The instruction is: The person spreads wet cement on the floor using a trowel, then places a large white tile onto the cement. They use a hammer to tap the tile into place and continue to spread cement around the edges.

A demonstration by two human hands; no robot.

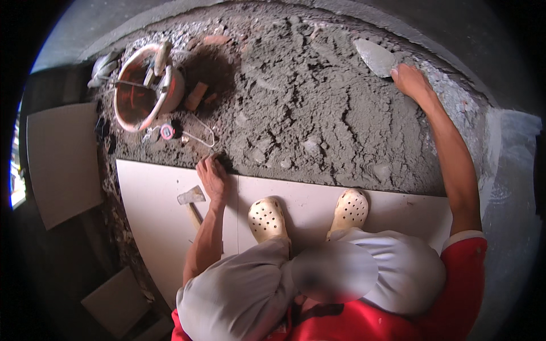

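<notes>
At the upper right my right hand (410,82) is closed round the handle of a trowel (375,57). Its pale, mortar-smeared blade lies over the far right part of the rough grey mortar bed (324,108). My left hand (212,179) rests at the far edge of the white floor tiles (153,193), beside a joint. Its fingers are bent and a little apart over that edge, and I see nothing held in them. A hammer (192,195) with a wooden handle lies on the tile left of my left forearm, which partly covers the handle.
An orange-and-white bucket (122,111) stands on the dirt at the upper left. Near it lie a brick piece (196,95) and a small red round object (167,132) with a cord. Loose tiles (63,162) lie farther left. Grey walls (509,165) border the right and far sides.
</notes>
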